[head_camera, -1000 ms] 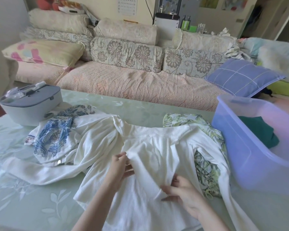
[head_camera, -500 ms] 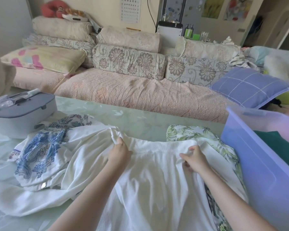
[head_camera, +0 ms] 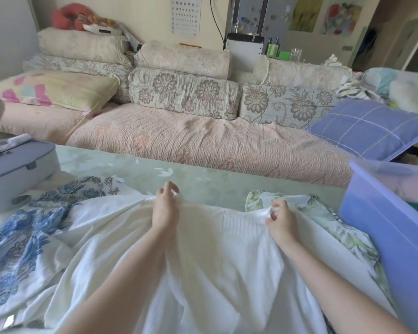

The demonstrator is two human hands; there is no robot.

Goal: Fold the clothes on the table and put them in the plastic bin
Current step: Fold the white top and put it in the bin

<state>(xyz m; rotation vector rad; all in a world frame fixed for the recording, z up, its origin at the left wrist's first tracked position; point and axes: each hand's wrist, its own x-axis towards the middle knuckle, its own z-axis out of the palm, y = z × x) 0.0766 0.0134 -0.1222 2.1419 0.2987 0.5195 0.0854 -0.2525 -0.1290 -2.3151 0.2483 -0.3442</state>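
A white ribbed garment [head_camera: 227,256] lies spread over the green glass table [head_camera: 140,169]. My left hand [head_camera: 165,206] pinches its far edge on the left. My right hand [head_camera: 279,219] pinches the same edge further right, so the cloth is stretched between them. Under it on the left lies a blue-and-white patterned garment [head_camera: 22,239]. A green leaf-print garment [head_camera: 328,225] lies under it on the right. The translucent purple plastic bin [head_camera: 381,227] stands at the table's right side with something dark green inside it.
A grey-lidded white box [head_camera: 12,169] sits at the table's left. Behind the table runs a sofa [head_camera: 203,138] with floral cushions and a blue checked pillow [head_camera: 369,128].
Both hands moved from the garment's middle out to its far edge and took hold there. They now hold that edge further from me and pulled taut.
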